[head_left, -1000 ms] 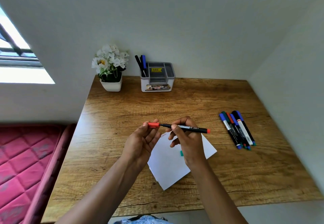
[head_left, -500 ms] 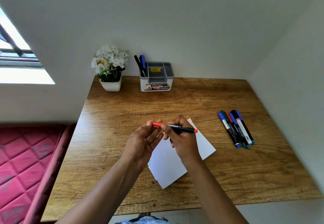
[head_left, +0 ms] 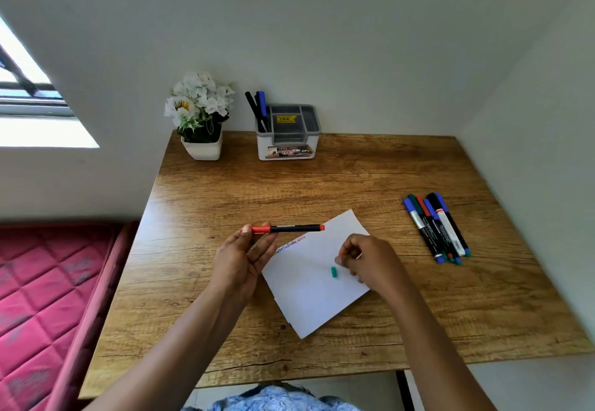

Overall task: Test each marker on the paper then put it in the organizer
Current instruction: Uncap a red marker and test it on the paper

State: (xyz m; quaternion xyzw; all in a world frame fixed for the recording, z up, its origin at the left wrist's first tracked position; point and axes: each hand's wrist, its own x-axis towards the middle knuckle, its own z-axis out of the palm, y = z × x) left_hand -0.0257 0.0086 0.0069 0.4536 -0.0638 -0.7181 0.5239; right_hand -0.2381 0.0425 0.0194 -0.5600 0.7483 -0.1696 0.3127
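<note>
My left hand (head_left: 240, 265) pinches a black marker with a red cap (head_left: 289, 228) at its capped left end. The marker lies level above the top edge of the white paper (head_left: 309, 301). Small scribbles in several colours run along that edge. My right hand (head_left: 370, 261) hovers over the paper's right side with its fingers curled and holds nothing. A small green cap (head_left: 334, 272) lies on the paper just left of its fingertips. The grey and white organizer (head_left: 288, 143) stands at the back of the table with two markers (head_left: 259, 108) upright in its left compartment.
Several capped markers (head_left: 438, 227) lie side by side at the right of the wooden table (head_left: 354, 178). A white pot of flowers (head_left: 201, 120) stands left of the organizer. Walls close the back and right sides. A red mattress (head_left: 48, 298) lies to the left.
The red cap went back onto the marker. My right hand let go of the barrel and dropped to the right over the paper. My left hand now holds the marker alone.
</note>
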